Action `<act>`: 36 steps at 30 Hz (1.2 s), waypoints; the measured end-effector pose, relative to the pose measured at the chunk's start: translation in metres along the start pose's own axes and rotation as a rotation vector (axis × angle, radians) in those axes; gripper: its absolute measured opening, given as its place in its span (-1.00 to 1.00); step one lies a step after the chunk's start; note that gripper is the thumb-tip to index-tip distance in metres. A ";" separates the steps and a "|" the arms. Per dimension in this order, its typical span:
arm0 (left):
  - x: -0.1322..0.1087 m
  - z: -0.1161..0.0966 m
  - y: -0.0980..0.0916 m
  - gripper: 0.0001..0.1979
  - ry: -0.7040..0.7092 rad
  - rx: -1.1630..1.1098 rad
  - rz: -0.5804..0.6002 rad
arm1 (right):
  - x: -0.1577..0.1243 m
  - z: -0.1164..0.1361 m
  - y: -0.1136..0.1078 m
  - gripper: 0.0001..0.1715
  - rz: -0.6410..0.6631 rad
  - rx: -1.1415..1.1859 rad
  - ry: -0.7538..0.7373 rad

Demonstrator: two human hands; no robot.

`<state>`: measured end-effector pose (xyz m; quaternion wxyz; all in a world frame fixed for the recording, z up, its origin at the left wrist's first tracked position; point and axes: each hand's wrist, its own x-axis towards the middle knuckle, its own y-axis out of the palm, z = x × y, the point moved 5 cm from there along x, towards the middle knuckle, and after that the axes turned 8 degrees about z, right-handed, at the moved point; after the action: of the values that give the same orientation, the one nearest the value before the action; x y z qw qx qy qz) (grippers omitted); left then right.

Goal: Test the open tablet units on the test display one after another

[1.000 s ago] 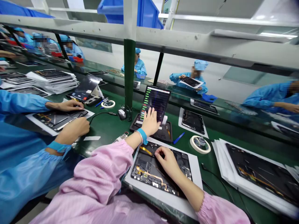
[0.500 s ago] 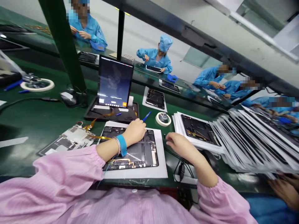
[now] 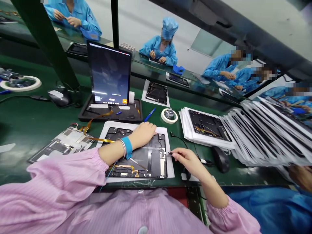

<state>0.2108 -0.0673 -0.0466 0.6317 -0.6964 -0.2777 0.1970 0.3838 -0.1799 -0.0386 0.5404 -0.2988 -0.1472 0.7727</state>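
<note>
A tablet housing (image 3: 143,159) with exposed inner parts lies on a white sheet (image 3: 170,169) before me. My left hand (image 3: 144,134) rests across its upper part, palm down with the fingers stretched out; the fingertips are near its upper right. At the right edge of the housing, my right hand (image 3: 184,156) pinches a small black cable plug (image 3: 170,153), its tip pointing at the board there. An orange flex cable (image 3: 103,139) runs from the housing to a detached screen panel (image 3: 65,143) at the left. A wristband (image 3: 127,147) circles my left wrist.
Behind stands a lit screen (image 3: 110,76) in a black tray (image 3: 84,112). A blue pen (image 3: 149,114), a tape roll (image 3: 169,116), another cable (image 3: 179,137) and a mouse (image 3: 220,159) lie around. Stacked housings on sheets (image 3: 209,128) fill the right. Co-workers in blue sit opposite and at right.
My right hand has moved down and toward the housing's right edge, now with the cable plug in its fingertips. My left hand stays on the housing. The camera view has shifted slightly.
</note>
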 end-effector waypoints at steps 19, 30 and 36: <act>-0.001 -0.003 -0.001 -0.75 -0.009 -0.061 -0.013 | 0.001 -0.001 0.006 -0.83 -0.177 -0.195 -0.222; -0.003 -0.004 -0.003 -0.72 -0.085 -0.171 0.058 | 0.001 0.007 0.010 -0.85 -0.151 -0.226 -0.273; -0.002 0.003 -0.004 -0.71 -0.117 -0.274 0.090 | -0.008 0.016 0.021 -0.79 -0.206 -0.573 -0.309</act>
<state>0.2066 -0.0663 -0.0432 0.5043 -0.7752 -0.3065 0.2257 0.3601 -0.1933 -0.0359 0.4810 -0.3013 -0.4679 0.6775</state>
